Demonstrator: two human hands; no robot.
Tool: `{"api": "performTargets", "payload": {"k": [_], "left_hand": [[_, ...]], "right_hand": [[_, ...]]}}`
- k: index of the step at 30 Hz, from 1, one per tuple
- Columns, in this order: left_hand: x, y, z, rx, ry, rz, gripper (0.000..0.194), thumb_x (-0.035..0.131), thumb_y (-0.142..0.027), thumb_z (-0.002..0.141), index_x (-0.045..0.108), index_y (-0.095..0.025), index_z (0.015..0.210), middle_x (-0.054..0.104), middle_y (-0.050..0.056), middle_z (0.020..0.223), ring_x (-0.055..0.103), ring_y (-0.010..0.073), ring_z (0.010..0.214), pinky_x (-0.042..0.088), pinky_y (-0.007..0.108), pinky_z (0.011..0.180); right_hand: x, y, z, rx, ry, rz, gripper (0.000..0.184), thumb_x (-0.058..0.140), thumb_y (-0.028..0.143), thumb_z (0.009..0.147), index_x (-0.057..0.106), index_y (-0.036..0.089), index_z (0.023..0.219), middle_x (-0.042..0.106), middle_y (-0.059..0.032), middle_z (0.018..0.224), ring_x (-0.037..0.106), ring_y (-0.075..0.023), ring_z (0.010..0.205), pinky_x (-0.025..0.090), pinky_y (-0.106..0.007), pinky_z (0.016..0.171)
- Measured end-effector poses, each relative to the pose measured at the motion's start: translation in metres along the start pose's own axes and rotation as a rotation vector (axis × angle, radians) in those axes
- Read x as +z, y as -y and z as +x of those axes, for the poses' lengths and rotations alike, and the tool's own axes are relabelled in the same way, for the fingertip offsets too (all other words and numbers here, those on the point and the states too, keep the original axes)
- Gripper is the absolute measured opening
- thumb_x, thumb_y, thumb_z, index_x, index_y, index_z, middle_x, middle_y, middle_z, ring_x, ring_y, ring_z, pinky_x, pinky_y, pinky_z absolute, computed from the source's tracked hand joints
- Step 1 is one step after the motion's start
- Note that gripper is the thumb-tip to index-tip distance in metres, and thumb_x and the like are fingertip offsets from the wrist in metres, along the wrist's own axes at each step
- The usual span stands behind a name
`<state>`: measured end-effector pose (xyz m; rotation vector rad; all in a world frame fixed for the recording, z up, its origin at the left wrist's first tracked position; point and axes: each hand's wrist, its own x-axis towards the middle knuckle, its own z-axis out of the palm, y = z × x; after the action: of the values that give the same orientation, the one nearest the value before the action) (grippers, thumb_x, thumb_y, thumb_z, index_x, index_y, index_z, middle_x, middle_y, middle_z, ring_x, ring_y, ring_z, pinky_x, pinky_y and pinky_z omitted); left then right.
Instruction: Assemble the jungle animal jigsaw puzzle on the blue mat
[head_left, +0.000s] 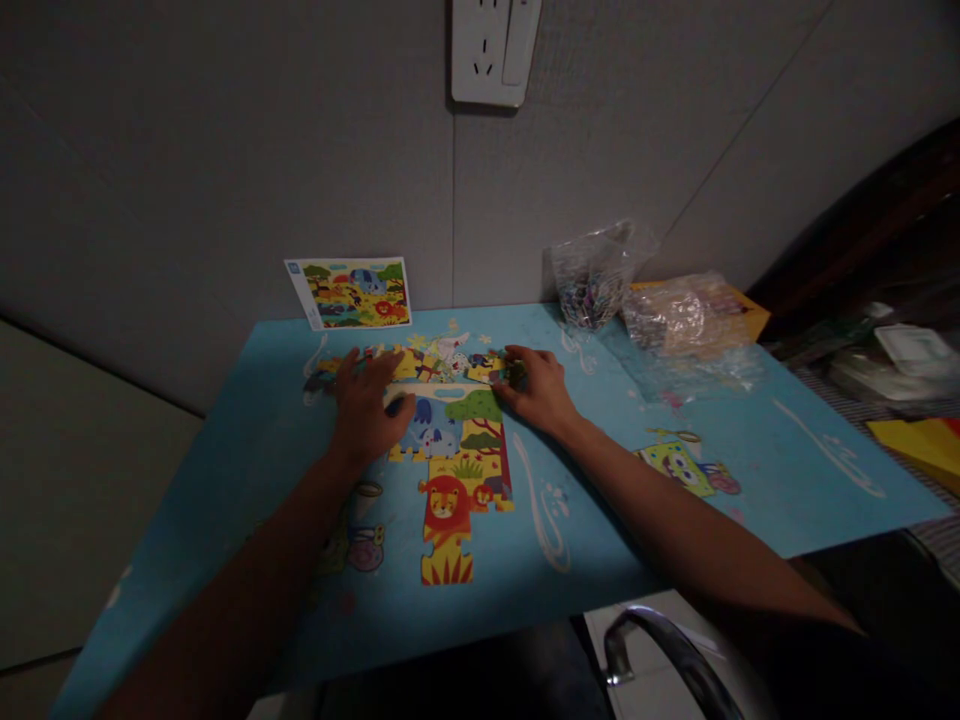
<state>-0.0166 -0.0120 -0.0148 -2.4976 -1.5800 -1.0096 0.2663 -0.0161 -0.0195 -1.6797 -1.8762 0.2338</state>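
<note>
A partly joined jigsaw puzzle (480,440) lies mid-table, with elephants, a tree and lions on it. Behind it runs a row of loose puzzle pieces (420,368). My left hand (367,408) rests palm down over the left end of that row, its fingers spread and its thumb by the elephant section. At the row's right end, my right hand (538,390) has thumb and fingers around a dark green puzzle piece (516,373), partly hidden by the fingers. A picture card (352,294) of the animal scene leans against the wall.
A blue cartoon-printed table (600,540) stands against a grey wall with a socket plate (495,55). At the back right are a clear bag of small pieces (592,290) and crumpled plastic wrapping (686,320) over a yellow-orange flat item (750,312). A curved metal bar (660,640) shows below the front edge.
</note>
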Motion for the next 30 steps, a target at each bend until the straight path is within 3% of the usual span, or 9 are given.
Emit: {"api": "performTargets", "payload": {"k": [3,6,9,15,19,22,26,28,30], "left_hand": [[-0.002,-0.003,-0.001,0.166,0.090,-0.133,0.047,0.055,-0.029,0.089,0.059,-0.019,0.135,0.067,0.010,0.133,0.056,0.0282,0.132,0.033,0.051,0.122],[-0.002,-0.009,-0.005,0.299,0.257,-0.246,0.042,0.053,-0.026,0.092,0.064,-0.018,0.132,0.069,0.010,0.132,0.054,0.0277,0.134,0.043,0.045,0.116],[0.000,-0.012,-0.008,0.359,0.364,-0.284,0.039,0.053,-0.023,0.091,0.069,-0.020,0.127,0.068,0.009,0.133,0.053,0.0284,0.136,0.042,0.047,0.117],[0.002,-0.008,-0.007,0.356,0.403,-0.296,0.040,0.054,-0.026,0.093,0.067,-0.019,0.130,0.066,0.010,0.137,0.054,0.0280,0.134,0.042,0.048,0.117],[-0.002,-0.010,-0.007,0.303,0.429,-0.290,0.057,0.056,-0.027,0.091,0.052,-0.019,0.147,0.059,0.011,0.145,0.050,0.0272,0.138,0.041,0.045,0.118],[-0.005,-0.013,-0.008,0.285,0.450,-0.273,0.069,0.058,-0.028,0.089,0.040,-0.021,0.155,0.051,0.011,0.153,0.043,0.0281,0.144,0.038,0.044,0.120],[-0.004,-0.015,-0.009,0.309,0.429,-0.247,0.066,0.056,-0.028,0.090,0.042,-0.018,0.154,0.051,0.013,0.152,0.037,0.0286,0.149,0.034,0.042,0.122],[-0.002,-0.014,-0.009,0.277,0.375,-0.207,0.062,0.054,-0.028,0.092,0.046,-0.017,0.152,0.059,0.013,0.144,0.035,0.0286,0.150,0.033,0.042,0.122],[0.000,-0.011,-0.008,0.200,0.290,-0.135,0.060,0.054,-0.030,0.092,0.049,-0.017,0.150,0.064,0.014,0.137,0.033,0.0309,0.151,0.031,0.047,0.122]], "right_hand": [[-0.001,0.002,0.000,-0.001,0.000,-0.008,0.058,0.066,0.039,0.082,0.058,0.017,0.135,0.071,-0.0125,0.124,0.053,-0.0373,0.118,0.042,-0.058,0.101],[-0.002,0.005,-0.001,0.000,-0.005,-0.015,0.056,0.065,0.039,0.084,0.057,0.016,0.135,0.072,-0.0123,0.123,0.052,-0.0375,0.118,0.041,-0.058,0.102],[-0.003,0.006,-0.001,-0.004,-0.010,-0.024,0.056,0.066,0.038,0.084,0.057,0.016,0.135,0.073,-0.0118,0.122,0.051,-0.0380,0.119,0.040,-0.058,0.101],[-0.003,0.007,-0.002,-0.039,-0.023,-0.018,0.053,0.064,0.037,0.087,0.057,0.014,0.134,0.073,-0.0124,0.120,0.051,-0.0380,0.117,0.040,-0.058,0.101],[-0.004,0.010,-0.003,-0.073,-0.021,0.070,0.060,0.069,0.036,0.081,0.055,0.015,0.136,0.071,-0.0138,0.114,0.054,-0.0354,0.109,0.043,-0.056,0.098],[-0.007,0.012,-0.004,-0.203,-0.009,0.216,0.067,0.073,0.034,0.079,0.050,0.019,0.140,0.068,-0.0121,0.117,0.055,-0.0320,0.112,0.044,-0.052,0.101],[-0.006,0.014,-0.006,-0.358,0.056,0.299,0.070,0.075,0.035,0.080,0.047,0.023,0.143,0.067,-0.0105,0.122,0.054,-0.0300,0.117,0.044,-0.050,0.104],[-0.003,0.011,-0.005,-0.319,0.066,0.251,0.074,0.078,0.037,0.078,0.047,0.022,0.144,0.066,-0.0116,0.126,0.053,-0.0314,0.119,0.043,-0.052,0.104],[-0.001,0.007,-0.004,-0.194,0.035,0.150,0.075,0.078,0.039,0.077,0.048,0.019,0.144,0.064,-0.0147,0.131,0.051,-0.0349,0.121,0.042,-0.056,0.103]]}}
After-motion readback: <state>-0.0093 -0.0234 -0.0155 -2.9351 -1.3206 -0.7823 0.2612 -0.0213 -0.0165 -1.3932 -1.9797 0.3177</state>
